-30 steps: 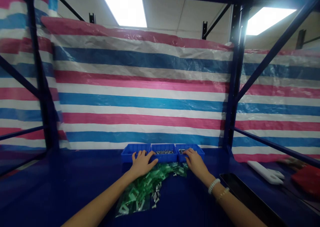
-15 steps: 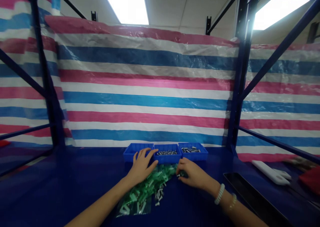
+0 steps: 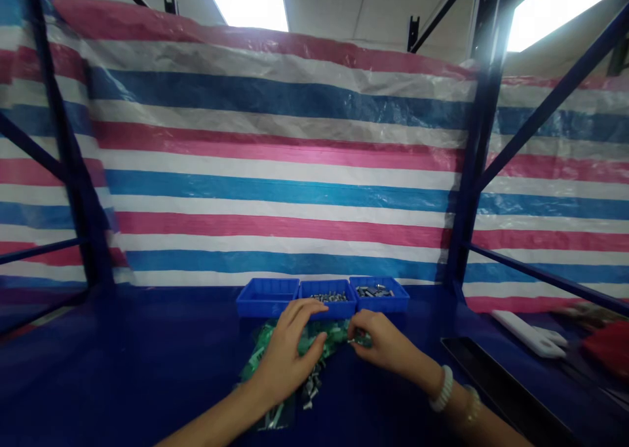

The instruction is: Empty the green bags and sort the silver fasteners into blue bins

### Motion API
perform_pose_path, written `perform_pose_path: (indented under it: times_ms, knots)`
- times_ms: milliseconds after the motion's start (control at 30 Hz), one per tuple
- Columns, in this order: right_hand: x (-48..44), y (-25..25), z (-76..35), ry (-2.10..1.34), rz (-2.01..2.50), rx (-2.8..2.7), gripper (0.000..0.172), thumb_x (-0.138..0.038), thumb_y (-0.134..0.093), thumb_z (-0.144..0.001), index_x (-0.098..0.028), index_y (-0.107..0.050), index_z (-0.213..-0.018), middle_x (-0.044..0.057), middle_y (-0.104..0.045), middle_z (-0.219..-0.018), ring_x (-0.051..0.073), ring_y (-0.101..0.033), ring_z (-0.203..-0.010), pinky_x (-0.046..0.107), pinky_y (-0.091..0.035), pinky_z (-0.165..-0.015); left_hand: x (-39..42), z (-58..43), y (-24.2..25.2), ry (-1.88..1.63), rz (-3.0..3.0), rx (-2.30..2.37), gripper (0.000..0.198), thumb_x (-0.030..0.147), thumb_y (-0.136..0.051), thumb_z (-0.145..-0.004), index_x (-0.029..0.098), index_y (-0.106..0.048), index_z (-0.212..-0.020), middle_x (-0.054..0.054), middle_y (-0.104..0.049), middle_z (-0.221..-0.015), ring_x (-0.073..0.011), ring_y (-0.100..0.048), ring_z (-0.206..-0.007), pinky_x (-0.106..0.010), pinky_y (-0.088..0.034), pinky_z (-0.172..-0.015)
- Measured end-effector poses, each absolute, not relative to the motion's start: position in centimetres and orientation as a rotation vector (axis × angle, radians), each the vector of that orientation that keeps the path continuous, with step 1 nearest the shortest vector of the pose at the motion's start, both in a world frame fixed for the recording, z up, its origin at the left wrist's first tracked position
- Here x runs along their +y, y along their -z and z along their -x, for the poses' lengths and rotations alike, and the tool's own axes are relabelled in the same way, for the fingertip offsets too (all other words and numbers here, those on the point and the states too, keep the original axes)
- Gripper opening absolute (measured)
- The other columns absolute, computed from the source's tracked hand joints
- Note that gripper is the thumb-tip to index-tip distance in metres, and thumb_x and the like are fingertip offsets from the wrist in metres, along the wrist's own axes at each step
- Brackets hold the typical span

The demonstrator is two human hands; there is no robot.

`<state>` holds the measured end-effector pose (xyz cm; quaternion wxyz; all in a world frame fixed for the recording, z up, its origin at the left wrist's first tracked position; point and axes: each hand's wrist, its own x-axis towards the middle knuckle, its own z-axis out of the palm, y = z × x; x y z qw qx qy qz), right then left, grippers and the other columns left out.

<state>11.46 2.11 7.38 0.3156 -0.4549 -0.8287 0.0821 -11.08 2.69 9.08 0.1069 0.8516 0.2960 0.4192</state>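
Left hand (image 3: 289, 352), shifted rightward, arches over green packets (image 3: 257, 350) on the worktop (image 3: 171, 355), fingers spread; right hand (image 3: 381, 342) curls its fingers beside them, whether pinching one is unclear. Packets are probably light, limp, slippery: best gripped by an edge.

We are looking at a dark blue table (image 3: 147, 362). At its far side, a left bin (image 3: 268, 310), a middle bin (image 3: 339, 310) and a right bin (image 3: 383, 305) are standing in a row, all blue. Just nearer, green packets (image 3: 256, 356) are lying in a heap, and small metal parts (image 3: 310, 388) are showing at its near right edge. Farther right, a long black slab (image 3: 506, 389) is lying aslant, and a white gadget (image 3: 525, 333) is resting beyond it.
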Motion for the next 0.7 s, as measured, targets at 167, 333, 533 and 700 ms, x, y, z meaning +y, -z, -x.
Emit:
perform_pose_path:
  times_ms: [167, 333, 533, 700]
  knots:
    - [1.6, -8.7, -11.2, -0.537, 1.027, -1.843, 0.015, -0.023, -0.054, -0.086, -0.016, -0.063, -0.095, 0.0, -0.06, -0.072, 0.013, -0.056, -0.064, 0.022, -0.044, -0.057, 1.9, 10.7, -9.1, -1.325, -2.33, 0.901, 0.023, 0.02, -0.052, -0.085, 0.024, -0.059, -0.107, -0.007, -0.064, -0.109, -0.0241, -0.058, -0.105, -0.043, -0.047, -0.093]
    - [0.0, -8.6, -9.9, -0.466, 0.938, -1.932, 0.009, -0.023, -0.061, -0.085, -0.019, -0.066, -0.09, 0.001, -0.068, -0.078, 0.011, -0.056, -0.06, 0.023, -0.045, -0.058, 1.2, 9.8, -8.2, -1.362, -2.177, 0.864, 0.022, 0.014, -0.054, -0.08, 0.022, -0.059, -0.099, -0.004, -0.067, -0.096, -0.0198, -0.064, -0.091, -0.036, -0.053, -0.084]
    - [-0.5, -7.9, -8.9, -0.379, 0.85, -1.975, 0.012, -0.032, -0.065, -0.086, -0.02, -0.066, -0.084, 0.003, -0.065, -0.08, 0.015, -0.056, -0.069, 0.024, -0.043, -0.059, 0.6, 9.1, -7.4, -1.277, -2.14, 0.817, 0.022, 0.009, -0.057, -0.072, 0.022, -0.056, -0.09, -0.002, -0.065, -0.082, -0.0162, -0.064, -0.074, -0.029, -0.056, -0.07]
    - [-0.3, -7.3, -8.2, -0.535, 0.989, -1.799, 0.02, -0.035, -0.066, -0.083, -0.019, -0.063, -0.073, -0.002, -0.058, -0.065, 0.011, -0.049, -0.057, 0.022, -0.037, -0.053, 0.4, 9.0, -7.3, -1.296, -2.07, 0.81, 0.02, 0.012, -0.065, -0.071, 0.021, -0.055, -0.086, 0.001, -0.063, -0.078, -0.0145, -0.064, -0.068, -0.027, -0.056, -0.065]
